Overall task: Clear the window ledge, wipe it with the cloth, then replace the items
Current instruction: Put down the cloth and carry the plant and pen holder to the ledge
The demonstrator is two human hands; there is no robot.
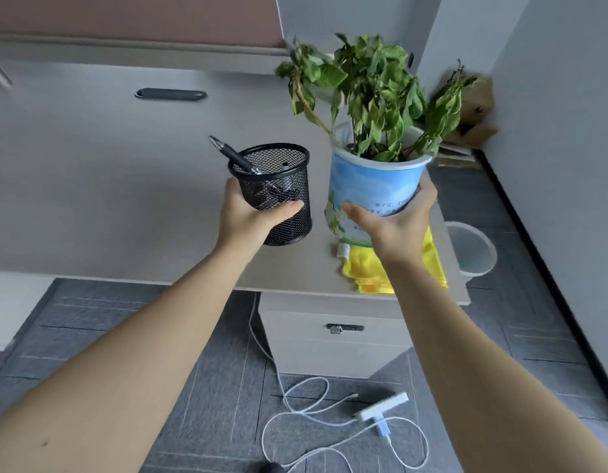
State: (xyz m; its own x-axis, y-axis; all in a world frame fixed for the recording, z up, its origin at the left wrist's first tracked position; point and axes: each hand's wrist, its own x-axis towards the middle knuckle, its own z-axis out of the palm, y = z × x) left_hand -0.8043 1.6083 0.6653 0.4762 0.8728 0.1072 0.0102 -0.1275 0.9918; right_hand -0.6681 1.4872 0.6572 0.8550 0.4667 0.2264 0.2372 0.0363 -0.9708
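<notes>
My left hand (251, 216) grips a black mesh pen holder (278, 179) with pens in it, one black pen (231, 153) sticking out at the upper left. My right hand (394, 227) holds a blue and white plant pot (371, 186) with a wilted green plant (374, 97). Both are held above a grey desk (125, 199). A yellow cloth (367, 271) lies on the desk's near right corner, partly hidden by my right wrist.
A grey drawer unit (330, 339) stands under the desk. A white power strip (381, 409) and white cables lie on the grey carpet. A pale bin (473, 250) stands at the right, with cardboard (473, 114) in the corner behind.
</notes>
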